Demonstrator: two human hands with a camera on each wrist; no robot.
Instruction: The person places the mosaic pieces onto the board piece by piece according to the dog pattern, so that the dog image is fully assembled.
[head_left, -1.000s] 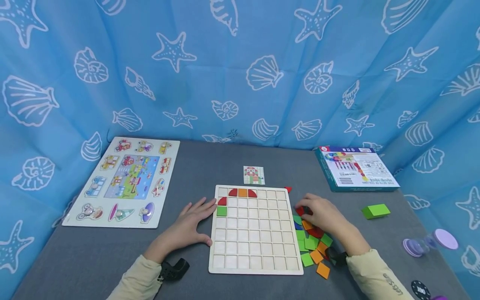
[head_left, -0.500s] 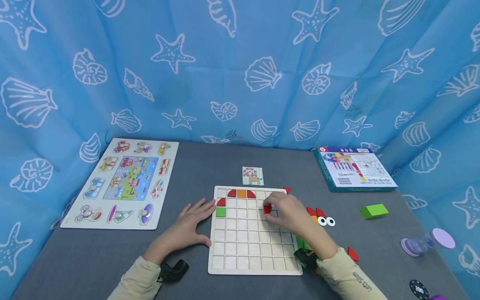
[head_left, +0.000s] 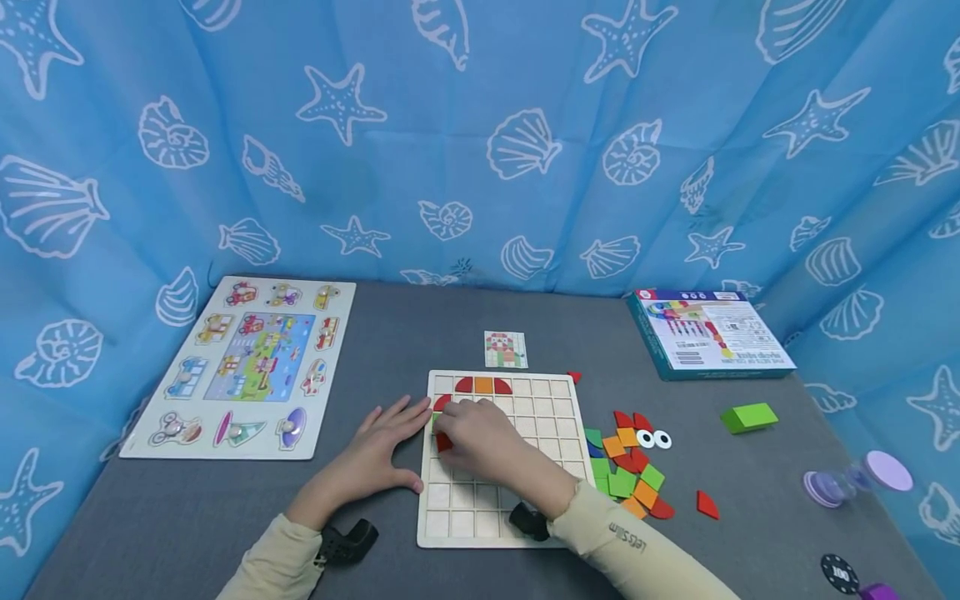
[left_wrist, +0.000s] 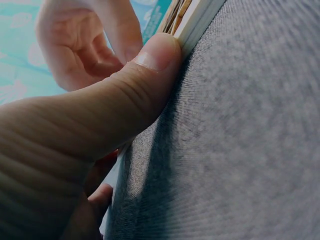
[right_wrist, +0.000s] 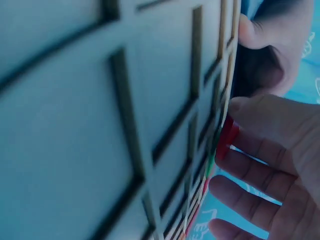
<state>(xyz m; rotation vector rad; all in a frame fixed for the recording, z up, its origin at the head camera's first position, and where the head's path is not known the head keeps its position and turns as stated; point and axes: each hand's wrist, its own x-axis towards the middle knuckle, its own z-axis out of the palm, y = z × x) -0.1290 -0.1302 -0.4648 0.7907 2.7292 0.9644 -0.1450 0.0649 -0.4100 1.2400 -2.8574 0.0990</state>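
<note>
A wooden grid board (head_left: 510, 500) lies on the grey table. In its upper cells sit red quarter-round pieces (head_left: 464, 385) and an orange square (head_left: 483, 386); a green square at the left edge is mostly covered. My left hand (head_left: 375, 458) rests at the board's left side with fingers spread, and its thumb (left_wrist: 157, 52) touches the board's edge. Over the left columns, my right hand (head_left: 487, 442) pinches a red piece (right_wrist: 227, 137) between thumb and fingers, just below the green square. The piece's full outline is hidden.
Right of the board lie loose coloured pieces (head_left: 621, 482). A small pattern card (head_left: 506, 349) is behind it. A knobbed picture puzzle (head_left: 240, 367) lies left. A box (head_left: 712, 333), green block (head_left: 749, 418) and purple sand timer (head_left: 855, 483) stand right.
My right hand has gone from the loose pieces leftward across the board, carrying the red piece to the left column. My left hand has stayed at the board's edge.
</note>
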